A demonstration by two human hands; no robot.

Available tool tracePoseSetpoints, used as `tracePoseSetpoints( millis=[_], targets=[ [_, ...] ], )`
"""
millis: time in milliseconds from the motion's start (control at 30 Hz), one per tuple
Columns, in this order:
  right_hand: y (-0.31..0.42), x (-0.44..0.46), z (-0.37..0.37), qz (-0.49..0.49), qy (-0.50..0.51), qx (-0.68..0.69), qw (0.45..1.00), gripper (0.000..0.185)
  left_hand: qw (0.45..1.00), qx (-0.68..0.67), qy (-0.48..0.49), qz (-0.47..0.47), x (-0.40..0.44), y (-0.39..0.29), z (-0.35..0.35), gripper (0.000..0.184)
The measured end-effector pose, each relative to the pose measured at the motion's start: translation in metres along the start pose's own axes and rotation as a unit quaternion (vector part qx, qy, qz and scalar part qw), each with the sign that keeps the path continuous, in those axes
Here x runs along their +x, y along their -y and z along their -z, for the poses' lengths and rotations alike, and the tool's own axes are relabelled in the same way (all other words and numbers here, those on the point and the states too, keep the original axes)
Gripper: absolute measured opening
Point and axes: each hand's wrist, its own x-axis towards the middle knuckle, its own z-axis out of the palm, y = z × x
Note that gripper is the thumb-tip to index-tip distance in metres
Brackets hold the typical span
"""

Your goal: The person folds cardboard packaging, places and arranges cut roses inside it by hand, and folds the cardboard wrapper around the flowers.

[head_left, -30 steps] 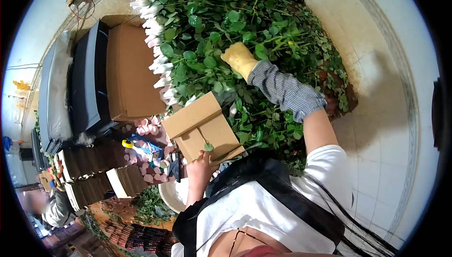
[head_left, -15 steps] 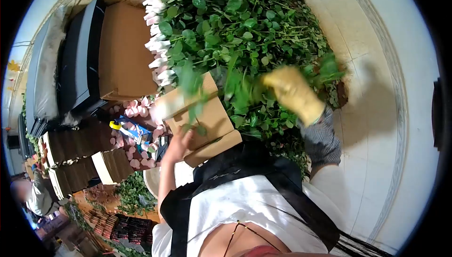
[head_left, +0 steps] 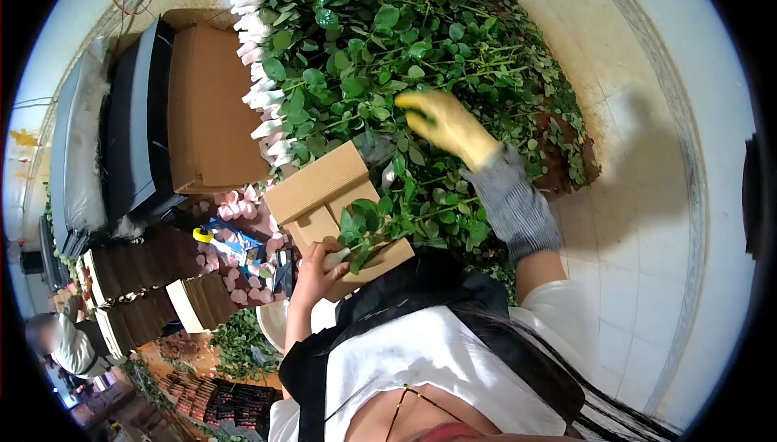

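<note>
Rose heap [head_left: 405, 45]: one, broad and leafy, white-sleeved heads [head_left: 263, 98] lined along its left edge. Cardboard box [head_left: 214, 102]: one, brown inside, left of the heap. Cardboard stacks [head_left: 142, 268]: several, on the near side of that box. Corrugated cardboard wrapper [head_left: 316, 191]: one, folded, at the heap's near left. Yellow-gloved right hand [head_left: 449, 128]: thumb and fingers parted, grasping nothing, over the foliage; contact with the leaves I cannot tell from here. Bare left hand [head_left: 318, 274]: closed around one rose stem [head_left: 362, 223], a pale tip between thumb and fingers, leaves over the wrapper. Pink petals [head_left: 237, 206]: loose, left of the wrapper.
</note>
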Motion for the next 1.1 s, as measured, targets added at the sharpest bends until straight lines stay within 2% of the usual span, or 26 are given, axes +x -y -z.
tracePoseSetpoints(
  millis=[33, 67, 100, 167, 233, 267, 300, 400, 500, 533, 567, 633, 667, 700, 767, 800, 833, 900, 967, 1000, 1033, 1100],
  targets=[
    [-0.002, 0.030, -0.001, -0.014, -0.045, -0.083, 0.995, 0.024, 1.000, 0.020, 0.003, -0.012, -0.001, 0.001, -0.001, 0.039],
    [-0.012, 0.057, -0.011, 0.014, -0.100, -0.162, 0.982, 0.016, 0.998, 0.048, 0.000, -0.044, -0.002, 0.012, -0.008, 0.036],
    [-0.027, 0.076, -0.025, 0.006, -0.103, -0.230, 0.968, 0.009, 0.993, 0.104, -0.006, -0.053, -0.005, 0.010, -0.010, 0.031],
    [-0.066, 0.095, -0.071, -0.073, -0.047, -0.399, 0.913, 0.013, 0.989, 0.132, -0.001, -0.066, -0.003, 0.010, -0.012, 0.030],
    [-0.094, 0.110, -0.092, -0.097, -0.003, -0.417, 0.904, 0.018, 0.994, 0.097, -0.003, -0.055, -0.003, 0.011, -0.009, 0.028],
    [-0.092, 0.118, -0.093, -0.108, -0.028, -0.395, 0.912, 0.018, 0.998, 0.055, 0.003, -0.031, -0.001, 0.011, -0.006, 0.026],
    [-0.075, 0.131, -0.075, -0.091, -0.013, -0.387, 0.917, 0.017, 1.000, 0.011, 0.011, -0.006, 0.000, 0.009, -0.004, 0.025],
    [-0.027, 0.146, -0.031, 0.044, -0.249, -0.335, 0.907, 0.009, 1.000, -0.012, -0.015, 0.009, 0.001, 0.002, -0.004, 0.022],
    [-0.035, 0.143, -0.017, 0.061, -0.192, -0.303, 0.931, 0.005, 0.998, -0.017, -0.014, 0.060, -0.001, -0.006, -0.005, 0.023],
    [-0.038, 0.138, -0.014, 0.041, -0.214, -0.264, 0.940, 0.003, 0.999, -0.011, -0.021, 0.038, -0.003, -0.003, -0.004, 0.023],
    [-0.027, 0.136, 0.002, 0.031, -0.215, -0.310, 0.926, 0.007, 0.999, -0.007, -0.034, 0.017, -0.002, 0.000, -0.007, 0.022],
    [0.007, 0.134, 0.043, -0.054, -0.204, -0.323, 0.923, 0.010, 0.999, -0.004, -0.044, 0.004, -0.002, 0.003, -0.009, 0.022],
    [-0.018, 0.131, 0.036, 0.019, -0.307, -0.315, 0.898, 0.016, 0.999, -0.011, -0.040, 0.022, -0.001, 0.000, -0.009, 0.022],
    [-0.024, 0.130, 0.039, -0.003, -0.269, -0.225, 0.936, 0.016, 0.998, -0.016, -0.037, 0.048, -0.003, 0.000, -0.010, 0.022],
    [-0.018, 0.120, 0.053, -0.004, -0.320, -0.163, 0.933, 0.018, 0.999, -0.009, -0.043, 0.015, -0.002, -0.003, -0.007, 0.023],
    [-0.011, 0.120, 0.063, 0.078, -0.344, -0.191, 0.916, 0.018, 0.999, -0.010, -0.047, 0.018, 0.001, -0.001, -0.010, 0.023],
    [-0.002, 0.118, 0.062, 0.119, -0.351, -0.092, 0.924, 0.019, 0.999, -0.009, -0.042, 0.026, -0.003, 0.002, -0.011, 0.023],
    [0.019, 0.102, 0.056, 0.001, -0.253, -0.038, 0.967, 0.027, 0.999, -0.006, -0.045, 0.024, -0.002, -0.003, -0.009, 0.022],
    [0.034, 0.093, 0.055, -0.173, -0.092, 0.131, 0.972, 0.040, 0.999, -0.014, -0.044, 0.019, -0.002, -0.002, -0.009, 0.019],
    [0.029, 0.086, 0.042, -0.109, -0.069, 0.014, 0.991, 0.045, 0.999, -0.016, -0.045, 0.017, -0.003, -0.004, -0.010, 0.019],
    [0.024, 0.077, 0.026, -0.036, -0.065, -0.033, 0.997, 0.048, 0.999, -0.016, -0.047, 0.018, -0.002, -0.005, -0.009, 0.019],
    [0.049, 0.061, 0.025, 0.091, -0.066, -0.208, 0.972, 0.054, 0.998, -0.016, -0.056, 0.027, -0.003, -0.002, -0.009, 0.020]
  ],
)
